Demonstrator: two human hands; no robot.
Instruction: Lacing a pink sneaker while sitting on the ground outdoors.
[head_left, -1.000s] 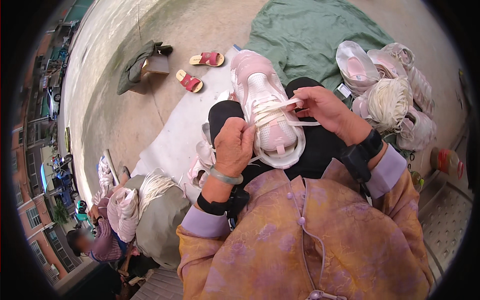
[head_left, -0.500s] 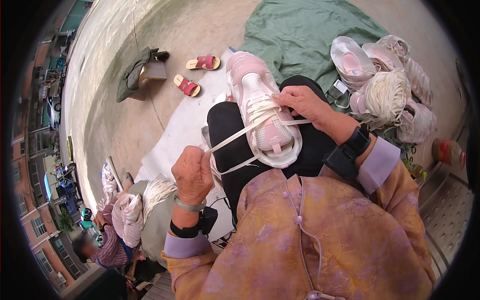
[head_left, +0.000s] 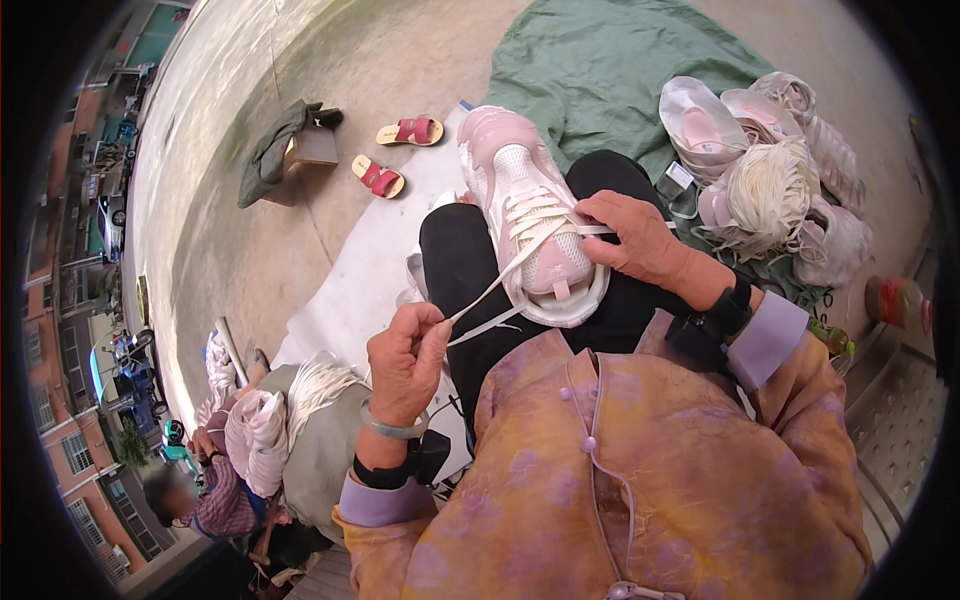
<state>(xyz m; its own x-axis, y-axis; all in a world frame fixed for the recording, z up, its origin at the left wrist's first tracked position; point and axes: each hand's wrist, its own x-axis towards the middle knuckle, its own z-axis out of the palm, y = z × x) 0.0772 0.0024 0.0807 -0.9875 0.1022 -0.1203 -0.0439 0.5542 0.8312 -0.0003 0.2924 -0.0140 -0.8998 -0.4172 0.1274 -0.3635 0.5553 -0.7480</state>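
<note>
A pink and white sneaker (head_left: 515, 180) rests across my lap, toe away from me and heel opening toward me. White laces cross over its tongue. My left hand (head_left: 408, 362) is left of the heel, thumb and finger pinching a flat white shoelace (head_left: 490, 288) that stretches up to the shoe's upper eyelets. At the right side of the sneaker, my right hand (head_left: 632, 238) lies with thumb and forefinger curled by the upper eyelets, next to the lace crossings. Whether lace sits between those fingertips is hard to make out.
Several shoe uppers and a bundle of white laces (head_left: 768, 185) lie at the right on a green cloth (head_left: 600, 70). Red slippers (head_left: 380, 178) and a box (head_left: 312, 146) stand ahead on the floor. A bottle (head_left: 895, 302) is far right; another person (head_left: 225, 490) sits at left.
My left hand has shifted right and closer to the shoe, and its lace now hangs at a steeper slant. My right hand has moved slightly down and right along the eyelets.
</note>
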